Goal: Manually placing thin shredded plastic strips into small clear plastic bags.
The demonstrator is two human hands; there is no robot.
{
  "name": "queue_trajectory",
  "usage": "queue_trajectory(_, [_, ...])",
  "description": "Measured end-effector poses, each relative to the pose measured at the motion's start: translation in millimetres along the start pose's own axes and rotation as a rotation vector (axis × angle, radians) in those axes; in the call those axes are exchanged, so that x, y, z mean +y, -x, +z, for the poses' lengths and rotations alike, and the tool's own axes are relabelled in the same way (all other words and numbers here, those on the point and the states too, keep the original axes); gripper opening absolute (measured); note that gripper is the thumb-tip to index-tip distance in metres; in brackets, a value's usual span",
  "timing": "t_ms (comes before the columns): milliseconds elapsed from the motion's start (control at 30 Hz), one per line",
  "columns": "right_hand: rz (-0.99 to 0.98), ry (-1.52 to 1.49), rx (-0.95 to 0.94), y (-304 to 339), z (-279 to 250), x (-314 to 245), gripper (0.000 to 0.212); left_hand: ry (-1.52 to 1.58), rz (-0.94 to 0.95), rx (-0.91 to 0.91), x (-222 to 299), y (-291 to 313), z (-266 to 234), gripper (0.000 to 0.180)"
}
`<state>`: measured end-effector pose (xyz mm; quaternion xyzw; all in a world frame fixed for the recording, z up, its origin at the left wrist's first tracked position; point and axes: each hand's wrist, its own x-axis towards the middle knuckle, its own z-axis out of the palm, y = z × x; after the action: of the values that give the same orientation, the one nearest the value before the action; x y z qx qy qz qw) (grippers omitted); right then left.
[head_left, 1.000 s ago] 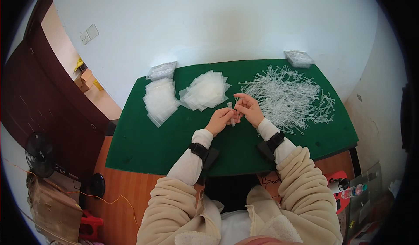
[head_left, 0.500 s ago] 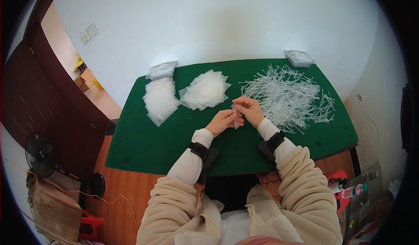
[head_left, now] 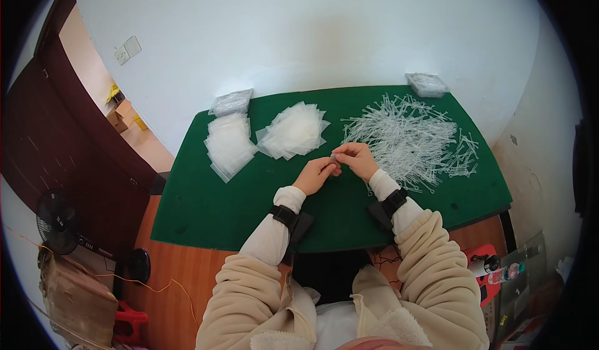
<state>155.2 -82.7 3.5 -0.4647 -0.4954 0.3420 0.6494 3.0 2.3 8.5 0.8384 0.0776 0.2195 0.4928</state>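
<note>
Both hands (head_left: pixel 313 175) pinch a clear, mostly hidden sliver (head_left: pixel 334 156) in their fingers (head_left: pixel 349 148), beside spindly, ring-ended sticks (head_left: pixel 409 139).

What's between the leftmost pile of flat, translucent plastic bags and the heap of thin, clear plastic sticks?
Head view: another fanned pile of such bags, green cloth and, lower down, left hand and right hand.

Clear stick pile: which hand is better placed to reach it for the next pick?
Probably the right hand: it is right beside the pile, while the left hand is farther off, beyond the right. Both seem busy with a small clear item.
</note>
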Motion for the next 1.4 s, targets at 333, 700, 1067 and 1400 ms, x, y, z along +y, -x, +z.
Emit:
queue_trajectory(333, [0.022, 0.171, 0.004, 0, -5, -5, 0.018, -0.010, -0.002, -0.011, -1, -1, -2, 0.018])
queue_trajectory(700, [-0.057, 1.486, -0.020, 7, -30, -14, 0.016, 0.031, -0.045, -0.006, -7, -2, -4, 0.019])
queue_trajectory(1067, [-0.106, 1.413, 0.093, 1, -29, -1, 0.004, 0.054, -0.067, -0.002, -10, -2, -4, 0.019])
queue_trajectory(1400, [-0.298, 0.875, 0.142, 0, -9, -10, 0.006, 0.049, -0.073, 0.022, -9, -1, -4, 0.020])
